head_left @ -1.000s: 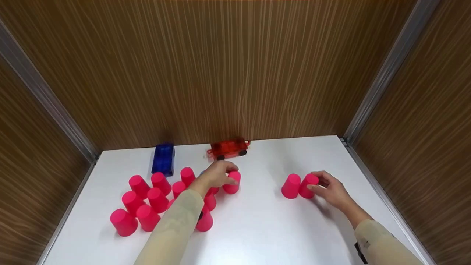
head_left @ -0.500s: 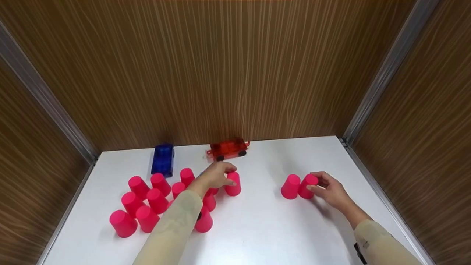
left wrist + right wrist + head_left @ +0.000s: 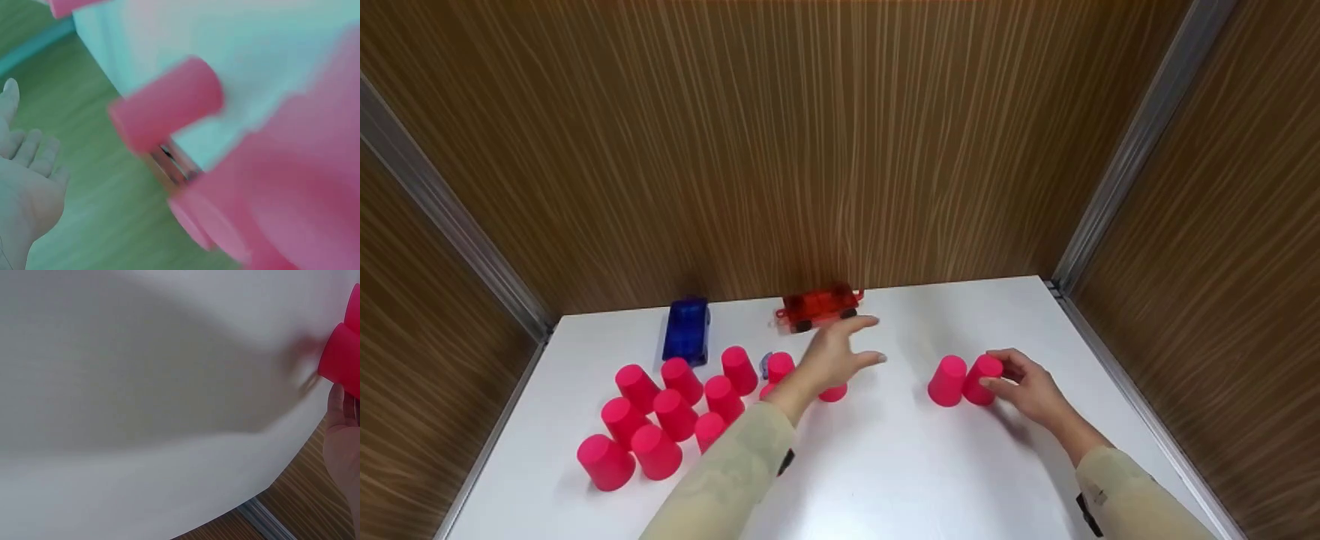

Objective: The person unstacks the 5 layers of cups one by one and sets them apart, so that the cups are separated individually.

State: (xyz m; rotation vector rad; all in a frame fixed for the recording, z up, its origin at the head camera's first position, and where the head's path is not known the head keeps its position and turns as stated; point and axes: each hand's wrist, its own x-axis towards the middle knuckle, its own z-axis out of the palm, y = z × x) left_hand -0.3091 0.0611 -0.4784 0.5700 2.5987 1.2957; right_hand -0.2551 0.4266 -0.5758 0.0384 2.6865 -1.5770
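My right hand (image 3: 1031,390) grips an upside-down pink cup (image 3: 980,384) with thumb and fingers on its sides. That cup stands against a second pink cup (image 3: 947,381) on its left. In the right wrist view, my right hand (image 3: 341,439) and the gripped cup (image 3: 340,360) show at the right edge. Thumb and fingers spread apart, my left hand (image 3: 829,358) is held above the table with nothing in it. Partly hidden below it stands another pink cup (image 3: 834,394). The blurred left wrist view shows that hand (image 3: 31,180) apart from a pink cup (image 3: 169,104).
Several more upside-down pink cups (image 3: 675,415) stand in rows at the left of the white table (image 3: 885,480). Toward the back are a blue toy car base (image 3: 686,331) and a translucent red one (image 3: 819,306). Wood-grain panels (image 3: 840,150) enclose the back and sides.
My left hand has let go of the pink cup, its fingers have spread, and it has moved up and right. The right hand has stayed on its cup.
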